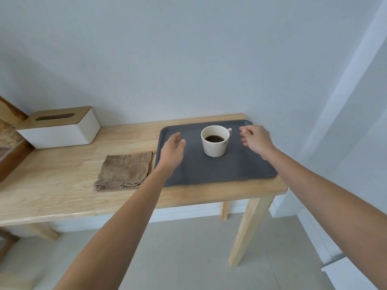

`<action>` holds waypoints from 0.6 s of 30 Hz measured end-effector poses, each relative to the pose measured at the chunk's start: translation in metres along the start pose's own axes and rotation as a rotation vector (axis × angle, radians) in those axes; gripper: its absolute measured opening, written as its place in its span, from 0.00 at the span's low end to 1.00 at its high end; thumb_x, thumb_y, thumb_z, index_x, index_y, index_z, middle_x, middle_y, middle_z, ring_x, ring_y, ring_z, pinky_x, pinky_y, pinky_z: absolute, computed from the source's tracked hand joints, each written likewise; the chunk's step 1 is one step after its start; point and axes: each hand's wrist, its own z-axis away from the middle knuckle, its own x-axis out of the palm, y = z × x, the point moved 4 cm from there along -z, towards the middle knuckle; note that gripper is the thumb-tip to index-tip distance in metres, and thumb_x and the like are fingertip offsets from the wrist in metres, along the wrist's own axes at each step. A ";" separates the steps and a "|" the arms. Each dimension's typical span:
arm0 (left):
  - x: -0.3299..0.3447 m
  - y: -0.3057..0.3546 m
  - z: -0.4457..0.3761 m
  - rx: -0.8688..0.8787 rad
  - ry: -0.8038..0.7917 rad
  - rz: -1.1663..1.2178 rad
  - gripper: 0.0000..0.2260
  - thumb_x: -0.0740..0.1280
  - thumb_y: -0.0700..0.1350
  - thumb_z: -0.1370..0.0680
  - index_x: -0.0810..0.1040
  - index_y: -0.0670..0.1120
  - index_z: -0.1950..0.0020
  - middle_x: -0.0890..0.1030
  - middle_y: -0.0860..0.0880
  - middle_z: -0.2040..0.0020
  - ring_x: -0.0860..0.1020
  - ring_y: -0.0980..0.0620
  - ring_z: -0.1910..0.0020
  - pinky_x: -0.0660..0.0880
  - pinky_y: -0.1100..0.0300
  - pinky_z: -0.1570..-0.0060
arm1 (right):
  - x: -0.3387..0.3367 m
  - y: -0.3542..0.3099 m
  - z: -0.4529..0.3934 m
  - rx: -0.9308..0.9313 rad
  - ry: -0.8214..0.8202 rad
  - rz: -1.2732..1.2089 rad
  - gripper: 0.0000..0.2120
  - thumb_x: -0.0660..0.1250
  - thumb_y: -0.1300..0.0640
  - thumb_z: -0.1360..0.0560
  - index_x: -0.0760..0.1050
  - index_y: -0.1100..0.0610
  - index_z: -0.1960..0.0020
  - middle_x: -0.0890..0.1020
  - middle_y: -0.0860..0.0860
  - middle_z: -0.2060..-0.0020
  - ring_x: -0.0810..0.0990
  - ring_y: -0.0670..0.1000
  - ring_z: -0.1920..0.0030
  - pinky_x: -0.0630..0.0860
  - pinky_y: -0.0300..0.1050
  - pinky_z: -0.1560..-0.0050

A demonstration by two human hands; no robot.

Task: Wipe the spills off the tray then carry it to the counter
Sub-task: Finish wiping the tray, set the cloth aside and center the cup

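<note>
A dark grey tray (219,172) lies on the right end of a light wooden table (62,195). On it stands a white cup (215,143) holding dark coffee, its handle turned to the right. My left hand (172,151) hovers open over the tray's left part, a little left of the cup. My right hand (254,139) hovers open over the tray's right part, just right of the cup handle. Neither hand touches the cup or the tray. A folded brown cloth (125,171) lies on the table beside the tray's left edge. I make out no spill on the tray.
A white tissue box (60,128) with a wooden lid sits at the table's back left. A wall runs right behind the table. The tray reaches close to the table's right edge. Pale floor shows below, and a white surface (351,275) at the lower right.
</note>
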 end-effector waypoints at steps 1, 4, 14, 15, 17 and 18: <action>-0.009 -0.003 -0.003 0.014 0.042 -0.079 0.20 0.59 0.47 0.19 0.66 0.48 0.27 0.72 0.49 0.30 0.71 0.51 0.33 0.68 0.50 0.32 | -0.006 0.004 0.002 -0.055 0.048 0.117 0.14 0.56 0.61 0.21 0.77 0.69 0.46 0.82 0.64 0.47 0.80 0.64 0.48 0.77 0.53 0.42; -0.032 -0.015 -0.011 0.044 0.108 -0.355 0.20 0.59 0.44 0.19 0.66 0.43 0.27 0.70 0.42 0.30 0.70 0.44 0.32 0.65 0.52 0.32 | -0.015 0.018 0.009 -0.125 0.073 0.315 0.14 0.58 0.64 0.21 0.79 0.63 0.41 0.82 0.58 0.43 0.78 0.59 0.40 0.70 0.44 0.38; -0.042 -0.030 -0.026 -0.015 0.152 -0.656 0.17 0.58 0.35 0.22 0.74 0.40 0.33 0.77 0.37 0.38 0.75 0.38 0.38 0.72 0.50 0.45 | -0.023 0.042 0.009 -0.033 0.159 0.473 0.08 0.60 0.67 0.23 0.71 0.62 0.60 0.78 0.62 0.59 0.76 0.63 0.55 0.69 0.47 0.57; -0.043 -0.031 -0.027 -0.025 0.167 -0.683 0.15 0.58 0.35 0.22 0.76 0.40 0.37 0.78 0.36 0.41 0.76 0.37 0.42 0.72 0.52 0.51 | -0.023 0.044 0.009 -0.017 0.167 0.479 0.10 0.61 0.67 0.23 0.68 0.62 0.63 0.78 0.62 0.61 0.73 0.61 0.59 0.67 0.46 0.60; -0.042 -0.031 -0.028 -0.041 0.189 -0.722 0.11 0.59 0.35 0.22 0.78 0.39 0.42 0.79 0.36 0.46 0.78 0.37 0.47 0.71 0.53 0.56 | -0.025 0.046 0.010 0.012 0.186 0.472 0.15 0.61 0.65 0.23 0.64 0.61 0.67 0.75 0.61 0.64 0.70 0.60 0.62 0.66 0.46 0.62; -0.043 -0.031 -0.029 -0.042 0.198 -0.736 0.11 0.60 0.36 0.21 0.78 0.38 0.43 0.79 0.37 0.46 0.78 0.37 0.48 0.71 0.52 0.56 | -0.024 0.046 0.010 0.023 0.193 0.472 0.17 0.61 0.65 0.22 0.62 0.60 0.69 0.73 0.60 0.65 0.70 0.60 0.63 0.66 0.46 0.63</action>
